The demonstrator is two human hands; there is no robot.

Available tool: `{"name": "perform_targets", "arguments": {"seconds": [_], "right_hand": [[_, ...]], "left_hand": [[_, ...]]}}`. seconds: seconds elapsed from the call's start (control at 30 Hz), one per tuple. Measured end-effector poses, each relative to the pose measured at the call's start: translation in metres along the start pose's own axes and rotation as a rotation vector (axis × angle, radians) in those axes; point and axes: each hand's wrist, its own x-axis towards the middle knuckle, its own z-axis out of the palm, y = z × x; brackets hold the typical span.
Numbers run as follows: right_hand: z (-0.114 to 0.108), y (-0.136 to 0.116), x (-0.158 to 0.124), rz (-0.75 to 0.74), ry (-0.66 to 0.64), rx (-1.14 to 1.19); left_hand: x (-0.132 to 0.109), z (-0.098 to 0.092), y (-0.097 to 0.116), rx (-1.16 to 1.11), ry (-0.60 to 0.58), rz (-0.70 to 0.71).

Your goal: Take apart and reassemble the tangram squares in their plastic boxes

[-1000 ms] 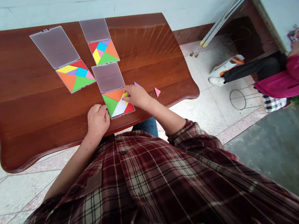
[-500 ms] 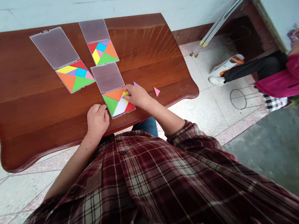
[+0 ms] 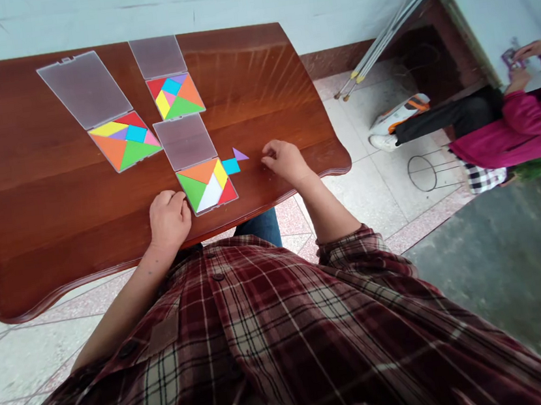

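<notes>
Here we were, and the wooden table (image 3: 256,86) had the near case (image 3: 187,142) by its front edge, lid folded open away from the wearer. Well off to the near case's right, past the table's end, we had another person (image 3: 537,127) in a magenta top, seated. Back on the wood, we saw the slanted case (image 3: 85,88) beyond and left of the near case, and the far case (image 3: 158,57) directly beyond it, both lids open, both full of coloured pieces. Now the hands! The left hand (image 3: 170,221) rested just beside the near case's left edge, fingers loosely curled, and we could see nothing in its hold; the right hand (image 3: 288,161) was half closed, clear of the near case on its right, and we couldn't tell whether its fingertips had anything. Inside the near case we counted a green triangle (image 3: 191,192), an orange triangle (image 3: 200,171), a red triangle (image 3: 228,192) and a yellow parallelogram (image 3: 220,173), with a white patch between. Right beside the near case's right edge lay a blue square (image 3: 231,166), and next to that, slightly farther out, a little purple triangle (image 3: 240,155).
</notes>
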Motion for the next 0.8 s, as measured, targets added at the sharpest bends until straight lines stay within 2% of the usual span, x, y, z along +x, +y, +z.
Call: {"name": "perform_targets", "arguments": {"seconds": [0.2,0.3,0.47,0.7,0.8], "right_hand": [[0.018,-0.049,0.003,-0.275,-0.170,-0.123],[0.019,-0.065,0.006,-0.330,-0.263,-0.252],[0.014,-0.072,0.013,-0.329,-0.341,-0.419],[0.002,-0.071,0.005,-0.360,-0.318,-0.549],[-0.003,-0.076,-0.003,-0.454,-0.309,-0.534]], "left_hand": [[0.000,0.001,-0.001,0.015,0.009,0.019],[0.000,0.001,-0.001,-0.005,-0.003,0.017],[0.000,0.000,0.000,-0.003,-0.011,0.024],[0.000,0.001,0.000,0.024,0.014,0.050],[0.000,0.001,0.000,0.021,0.013,0.055]]}}
